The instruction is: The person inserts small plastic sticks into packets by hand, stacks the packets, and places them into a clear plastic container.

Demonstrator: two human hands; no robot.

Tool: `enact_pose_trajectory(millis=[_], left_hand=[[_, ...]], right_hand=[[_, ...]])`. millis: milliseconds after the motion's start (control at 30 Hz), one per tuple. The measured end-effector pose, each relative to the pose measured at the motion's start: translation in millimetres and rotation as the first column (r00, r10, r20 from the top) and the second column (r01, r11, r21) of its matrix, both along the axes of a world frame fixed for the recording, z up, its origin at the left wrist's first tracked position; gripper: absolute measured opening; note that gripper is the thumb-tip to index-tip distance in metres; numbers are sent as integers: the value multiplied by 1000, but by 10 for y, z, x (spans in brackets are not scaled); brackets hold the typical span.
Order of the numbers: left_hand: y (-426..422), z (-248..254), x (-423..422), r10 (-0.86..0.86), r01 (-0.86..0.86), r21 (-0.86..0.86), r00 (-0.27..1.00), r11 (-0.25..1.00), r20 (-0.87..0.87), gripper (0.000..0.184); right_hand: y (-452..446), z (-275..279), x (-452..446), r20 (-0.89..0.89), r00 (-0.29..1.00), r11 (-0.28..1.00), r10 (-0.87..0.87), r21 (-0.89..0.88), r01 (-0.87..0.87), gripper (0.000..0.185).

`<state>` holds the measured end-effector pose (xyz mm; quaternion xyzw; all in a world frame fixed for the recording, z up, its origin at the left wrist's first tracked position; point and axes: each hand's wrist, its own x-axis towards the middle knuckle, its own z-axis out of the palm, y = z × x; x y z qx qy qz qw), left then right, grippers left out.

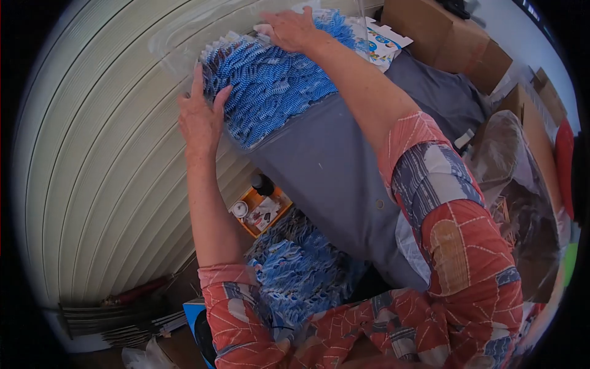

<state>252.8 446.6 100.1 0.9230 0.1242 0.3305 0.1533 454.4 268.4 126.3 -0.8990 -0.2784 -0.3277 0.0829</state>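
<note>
A dense mass of small blue-and-white striped pieces (276, 80), packed in rows, lies on a grey cloth (326, 147); their exact kind is not clear. Clear plastic (169, 49) spreads out around its far left side. My left hand (203, 120) is at the pile's left edge, its index finger and thumb stretched apart against it. Over the far edge reaches my right hand (292, 29), fingers extended and touching the plastic or the tops of the pieces. Neither hand has closed around anything.
Lower down, more blue-and-white pieces (301, 270) sit near my body. Beside them is an orange tray (284, 206) with a dark container (262, 184). Cardboard boxes (442, 37) and a clear plastic bag (510, 160) stand to the right. A ribbed pale wall (110, 160) borders the left.
</note>
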Motion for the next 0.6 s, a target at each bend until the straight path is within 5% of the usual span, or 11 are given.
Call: enact_pose_trajectory(millis=[67,100,200,267,300,367,433,500,567,600], left_hand=[[-15,-47,-81,28,-35,94,997,995,78,85],[15,-64,-113,8,-26,134,991,991,136,88],[88,-117,-343,-54,19,178,980,984,191,87],[213,-311,-438,-85,32,251,975,967,205,67],[306,-439,-456,-112,81,220,985,972,134,52],[279,-631,-546,-169,156,185,984,970,55,38],[-91,-689,-804,-245,238,-216,970,947,-5,17],[-685,-620,-1155,-430,431,-256,901,865,63,13],[-1368,-578,-1532,-678,689,-290,719,665,152,8],[-1670,-557,-1721,-767,776,-286,618,562,171,9]], right_hand=[[35,33,-26,336,938,960,83,225,-165,40],[-9,123,-154,320,946,966,48,226,-126,40],[-317,745,-997,11,976,857,218,-481,-186,30],[-588,890,-1552,122,935,678,334,-720,-148,22],[-748,846,-1769,99,952,674,288,-727,-128,22],[-983,777,-2126,-91,874,576,477,-719,-389,31],[-1637,658,-2918,10,727,625,687,-518,-584,23],[-2026,654,-3621,-55,797,615,601,-606,-505,20],[-2306,830,-4195,-569,792,778,219,-388,-495,22],[-2550,809,-4350,-649,746,892,149,-237,-384,29]])
